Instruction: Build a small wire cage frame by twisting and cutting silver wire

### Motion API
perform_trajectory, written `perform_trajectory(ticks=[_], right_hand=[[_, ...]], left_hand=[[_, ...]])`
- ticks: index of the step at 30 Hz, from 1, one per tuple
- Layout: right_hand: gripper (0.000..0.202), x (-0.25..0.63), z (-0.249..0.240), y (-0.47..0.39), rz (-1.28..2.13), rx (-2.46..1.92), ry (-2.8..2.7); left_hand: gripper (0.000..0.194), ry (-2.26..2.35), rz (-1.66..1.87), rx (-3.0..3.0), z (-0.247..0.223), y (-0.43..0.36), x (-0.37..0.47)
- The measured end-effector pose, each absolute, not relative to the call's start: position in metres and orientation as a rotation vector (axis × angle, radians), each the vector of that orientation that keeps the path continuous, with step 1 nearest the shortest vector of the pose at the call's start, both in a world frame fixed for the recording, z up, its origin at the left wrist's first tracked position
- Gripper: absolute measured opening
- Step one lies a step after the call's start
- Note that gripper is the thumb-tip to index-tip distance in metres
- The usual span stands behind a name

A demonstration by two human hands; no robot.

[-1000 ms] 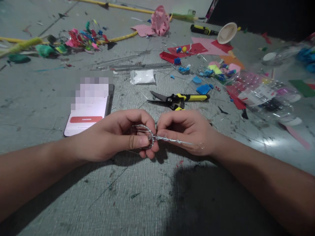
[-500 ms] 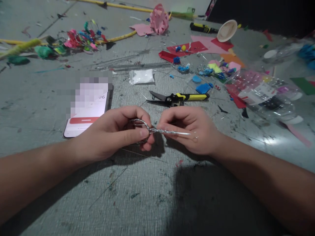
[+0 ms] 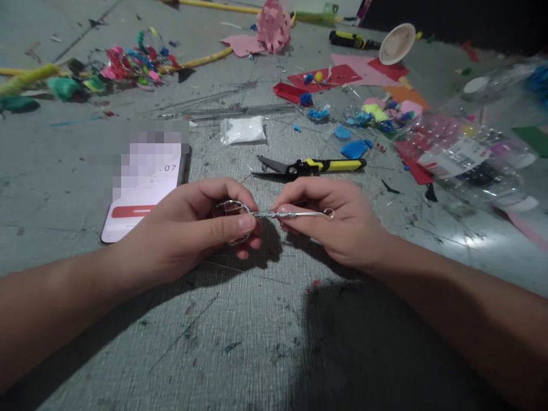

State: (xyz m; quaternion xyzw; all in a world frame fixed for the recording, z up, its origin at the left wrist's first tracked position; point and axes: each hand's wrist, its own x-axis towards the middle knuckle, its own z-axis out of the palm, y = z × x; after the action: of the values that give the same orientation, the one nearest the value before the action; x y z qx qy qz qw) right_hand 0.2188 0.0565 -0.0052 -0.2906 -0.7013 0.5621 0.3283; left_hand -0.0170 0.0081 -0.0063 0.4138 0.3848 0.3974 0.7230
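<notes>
My left hand [image 3: 209, 220] pinches a piece of twisted silver wire [image 3: 264, 214] where its round loop meets the stem. The loop curves inside the fingers and is partly hidden by them. On the stem, my right hand [image 3: 331, 220] is closed with thumb and fingertips. The wire's far end, a small curled eye, pokes out over the right palm. Just beyond the hands lie black-and-yellow snips [image 3: 308, 166] with their blades apart. A phone [image 3: 139, 194] with a lit screen rests beside the left wrist.
A small bag of white material [image 3: 244, 130] lies past the snips. Blue clay [image 3: 355, 149], red paper [image 3: 325, 78] and a clear plastic bottle [image 3: 466, 157] are at the right. Colourful clay pieces [image 3: 124, 63], a pink paper flower [image 3: 274, 25] and a paper cup [image 3: 397, 44] sit farther back.
The wire has turned between my fingers, so its curled end now shows clearly over my right palm. Both hands keep their pinch in nearly the same place. The view has shifted slightly.
</notes>
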Motion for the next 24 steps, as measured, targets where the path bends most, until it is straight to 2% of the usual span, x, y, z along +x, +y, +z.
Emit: perform_trajectory(ticks=[4, 16, 20, 24], right_hand=[[0.007, 0.221, -0.005, 0.053, 1.396, -0.780, -1.880], [0.025, 0.214, -0.009, 0.049, 1.408, -0.739, -1.764], [0.026, 0.212, -0.009, 0.048, 1.466, -0.716, -1.698], [0.027, 0.210, -0.011, 0.048, 1.519, -0.672, -1.626]], left_hand=[[0.014, 0.852, 0.870, 0.896, -0.006, 0.008, -0.017], [0.017, 0.863, 0.813, 1.013, -0.006, 0.007, -0.018], [0.015, 0.850, 0.774, 0.989, -0.005, 0.007, -0.019], [0.021, 0.849, 0.768, 0.966, -0.003, 0.007, -0.019]])
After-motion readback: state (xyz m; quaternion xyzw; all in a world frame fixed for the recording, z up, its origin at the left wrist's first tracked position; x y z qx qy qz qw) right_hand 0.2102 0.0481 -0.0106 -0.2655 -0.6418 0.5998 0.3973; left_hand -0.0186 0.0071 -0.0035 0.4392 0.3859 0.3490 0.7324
